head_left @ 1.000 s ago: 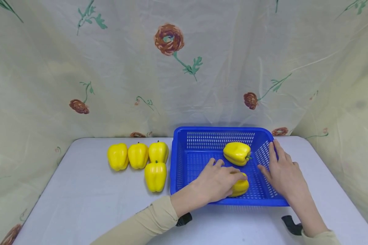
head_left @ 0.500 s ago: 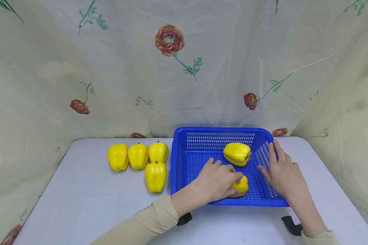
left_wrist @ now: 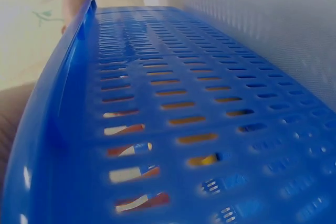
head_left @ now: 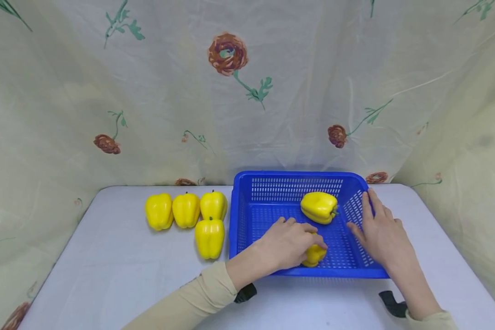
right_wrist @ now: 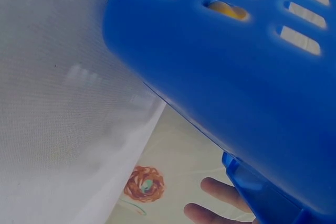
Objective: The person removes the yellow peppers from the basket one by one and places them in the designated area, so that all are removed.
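Note:
My left hand [head_left: 290, 244] is inside the blue plastic basket [head_left: 297, 272], near its front wall. Its fingers curl over a yellow bell pepper [head_left: 313, 255], which they partly hide. Behind that hand, another yellow bell pepper [head_left: 318, 207] lies on its side with its green stem to the right. At the basket's right rim, my right hand [head_left: 385, 238] holds on with its thumb inside and fingers outside. The basket's perforated wall [left_wrist: 173, 108] fills much of the left wrist view and hides the left hand's grip. Two fingers [right_wrist: 223, 191] show past the rim in the right wrist view.
Left of the basket, several yellow bell peppers [head_left: 185, 210] stand in a row, with one more pepper [head_left: 209, 238] in front. The white-covered table [head_left: 119, 266] ends at a flowered curtain [head_left: 288, 137] behind. Black straps [head_left: 392, 303] show below both wrists.
My left hand has drawn the front pepper a little to the left inside the basket. The right hand, the basket and the other peppers have stayed in place.

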Motion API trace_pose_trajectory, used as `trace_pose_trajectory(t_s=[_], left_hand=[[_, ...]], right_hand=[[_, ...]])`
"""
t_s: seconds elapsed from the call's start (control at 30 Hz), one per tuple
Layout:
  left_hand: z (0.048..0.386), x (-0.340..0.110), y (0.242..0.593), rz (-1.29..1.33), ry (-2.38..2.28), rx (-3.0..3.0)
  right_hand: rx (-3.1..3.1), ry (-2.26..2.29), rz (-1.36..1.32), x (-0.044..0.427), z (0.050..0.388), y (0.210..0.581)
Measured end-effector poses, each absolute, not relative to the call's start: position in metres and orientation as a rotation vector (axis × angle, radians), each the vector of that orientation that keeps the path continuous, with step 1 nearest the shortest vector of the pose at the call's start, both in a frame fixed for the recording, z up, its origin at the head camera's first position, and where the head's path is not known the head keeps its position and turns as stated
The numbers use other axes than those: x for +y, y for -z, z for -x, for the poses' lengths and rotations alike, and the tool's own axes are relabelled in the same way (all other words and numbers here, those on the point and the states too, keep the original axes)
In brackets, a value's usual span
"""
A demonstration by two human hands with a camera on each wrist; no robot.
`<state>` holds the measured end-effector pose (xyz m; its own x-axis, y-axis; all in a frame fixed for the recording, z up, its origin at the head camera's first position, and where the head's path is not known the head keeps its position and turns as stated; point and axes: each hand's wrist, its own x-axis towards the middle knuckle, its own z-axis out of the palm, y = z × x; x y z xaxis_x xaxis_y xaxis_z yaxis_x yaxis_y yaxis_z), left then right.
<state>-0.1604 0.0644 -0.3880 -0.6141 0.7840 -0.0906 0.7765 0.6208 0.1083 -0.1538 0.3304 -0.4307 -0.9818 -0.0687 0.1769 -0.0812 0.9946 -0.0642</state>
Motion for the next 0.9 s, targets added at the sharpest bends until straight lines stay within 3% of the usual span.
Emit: trace_pose_trajectory(t_s=[0.9], left_hand=[[0.163, 0.067, 0.399, -1.261, 0.092, 2.812]], right_hand=[[-2.970, -0.105, -0.100, 0.330, 0.153, 0.430]])
